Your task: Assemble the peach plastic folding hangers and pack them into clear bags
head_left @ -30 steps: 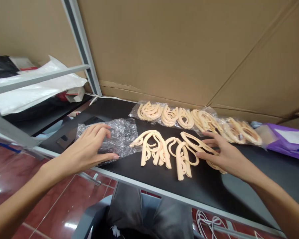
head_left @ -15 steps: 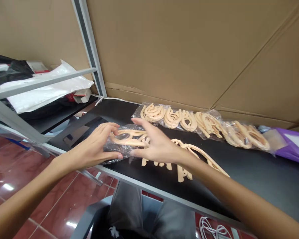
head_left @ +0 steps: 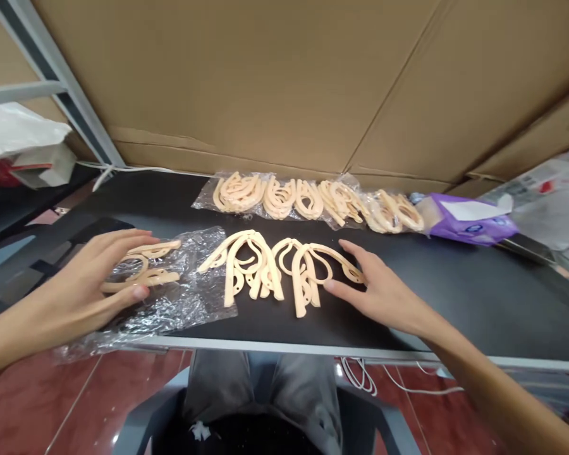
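Several beige folding hangers lie fanned out on the black tabletop, one cluster (head_left: pixel 253 265) in the middle and another hanger pair (head_left: pixel 303 275) to its right. My left hand (head_left: pixel 99 268) is curled around a folded hanger (head_left: pixel 159 278), its thumb at the lower arm and its fingers at the upper one. Crinkled clear plastic bags (head_left: pixel 194 316) lie under and beside that hanger. With thumb and forefinger apart, my right hand (head_left: pixel 379 287) is at the right arm of the rightmost hanger; whether its fingertips touch is hard to tell.
Along the back runs a row of bagged hangers (head_left: pixel 279 199), with a purple tissue pack (head_left: pixel 474 221) at its right end. A cardboard wall (head_left: pixel 246 82) closes off the rear. A grey metal post (head_left: pixel 71 88) rises at left. The table's front edge (head_left: pixel 313 347) borders my lap.
My hands have separated: the left stays by the bagged hanger, the right has moved to the rightmost loose hanger. The view has turned to the right.
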Demonstrator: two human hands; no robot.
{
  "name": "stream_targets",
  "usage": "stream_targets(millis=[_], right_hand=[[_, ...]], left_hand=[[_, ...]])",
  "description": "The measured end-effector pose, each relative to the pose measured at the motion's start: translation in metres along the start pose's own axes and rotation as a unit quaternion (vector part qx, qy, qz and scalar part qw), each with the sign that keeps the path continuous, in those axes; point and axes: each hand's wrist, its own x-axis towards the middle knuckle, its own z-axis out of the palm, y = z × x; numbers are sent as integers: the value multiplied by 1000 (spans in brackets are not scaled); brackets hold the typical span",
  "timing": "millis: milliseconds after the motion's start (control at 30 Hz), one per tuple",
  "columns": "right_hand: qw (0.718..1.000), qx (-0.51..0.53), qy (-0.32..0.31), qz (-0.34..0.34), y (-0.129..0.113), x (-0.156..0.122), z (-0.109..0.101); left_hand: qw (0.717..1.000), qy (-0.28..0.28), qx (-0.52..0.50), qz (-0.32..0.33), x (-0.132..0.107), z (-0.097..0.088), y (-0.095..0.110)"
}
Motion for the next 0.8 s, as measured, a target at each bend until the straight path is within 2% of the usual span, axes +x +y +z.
stream_targets(millis=[133, 267, 400, 500, 633, 733, 800], right_hand=[[997, -57, -24, -37, -22, -5, 19], [993, -87, -14, -74, -37, -10, 29], [993, -65, 9, -101, -24, -10, 18], [995, -58, 21, -82, -4, -11, 4], [997, -7, 75, -34, 14, -13, -9], [991, 78, 78, -75, 3, -12, -15], [984, 107, 31, -139, -22, -4, -13]], left_hand=[[997, 23, 62, 34, 3, 6, -7], [994, 26, 97, 46, 2, 5, -5], [997, 16, 69, 18, -1, -1, -3], [1000, -14, 0, -28, -4, -3, 4], [999, -31, -40, -8, -4, -1, 12], [999, -9, -40, 10, -4, -2, 13], [999, 17, -47, 17, -4, -3, 14]])
